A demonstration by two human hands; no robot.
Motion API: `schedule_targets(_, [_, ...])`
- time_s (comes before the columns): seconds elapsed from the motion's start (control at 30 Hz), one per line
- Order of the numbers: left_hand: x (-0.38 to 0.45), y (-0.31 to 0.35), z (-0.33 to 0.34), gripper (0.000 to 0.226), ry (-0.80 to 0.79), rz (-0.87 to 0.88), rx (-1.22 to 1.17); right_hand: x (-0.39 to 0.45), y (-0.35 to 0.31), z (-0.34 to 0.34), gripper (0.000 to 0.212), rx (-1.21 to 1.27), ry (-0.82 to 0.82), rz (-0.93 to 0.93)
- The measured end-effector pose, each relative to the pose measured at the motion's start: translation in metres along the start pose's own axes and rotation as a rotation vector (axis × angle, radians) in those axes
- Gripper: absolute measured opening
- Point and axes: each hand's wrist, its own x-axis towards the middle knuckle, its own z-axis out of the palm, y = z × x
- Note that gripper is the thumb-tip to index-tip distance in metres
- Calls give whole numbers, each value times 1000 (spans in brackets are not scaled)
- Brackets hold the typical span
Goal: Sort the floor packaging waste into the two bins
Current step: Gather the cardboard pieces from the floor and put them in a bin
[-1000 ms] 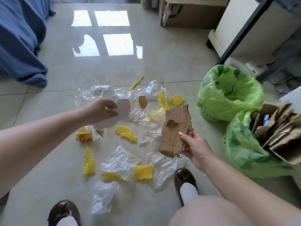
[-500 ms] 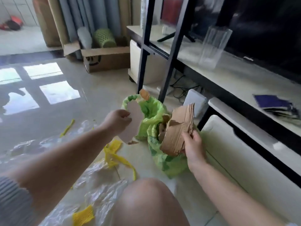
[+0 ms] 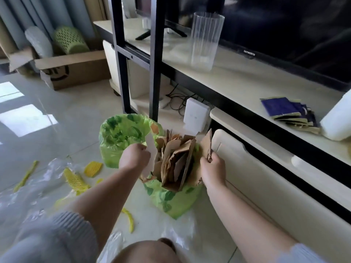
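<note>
Both arms reach toward twelve o'clock; left hand (image 3: 134,158) pinches a pale card (image 3: 151,144), right hand (image 3: 212,168) grips cardboard (image 3: 206,144).

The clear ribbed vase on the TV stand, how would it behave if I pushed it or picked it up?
The clear ribbed vase stands tall and narrow, so a push near its rim would probably tip it. It looks empty, so likely light. Its smooth walls may be slippery, and it may be fragile.

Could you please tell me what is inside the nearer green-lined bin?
The nearer green-lined bin is packed with upright torn brown cardboard pieces. Whatever lies beneath them is hidden.
</note>
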Motion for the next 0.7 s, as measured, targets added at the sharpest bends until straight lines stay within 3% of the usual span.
schedule_targets(0.2, [21, 7, 27, 16, -81, 68, 68, 13, -10, 34, 29, -148, -223, 25])
schedule_targets(0.47, [44, -7, 46, 24, -229, 63, 287, 31, 2, 43, 36, -159, -441, 115])
schedule_targets(0.6, [42, -7, 50, 10, -128, 74, 145, 33, 13, 38, 25, 125, -498, 270])
schedule_targets(0.7, [30, -4, 50, 12, -151, 154, -22, 37, 13, 38, 27, 158, -508, 315])
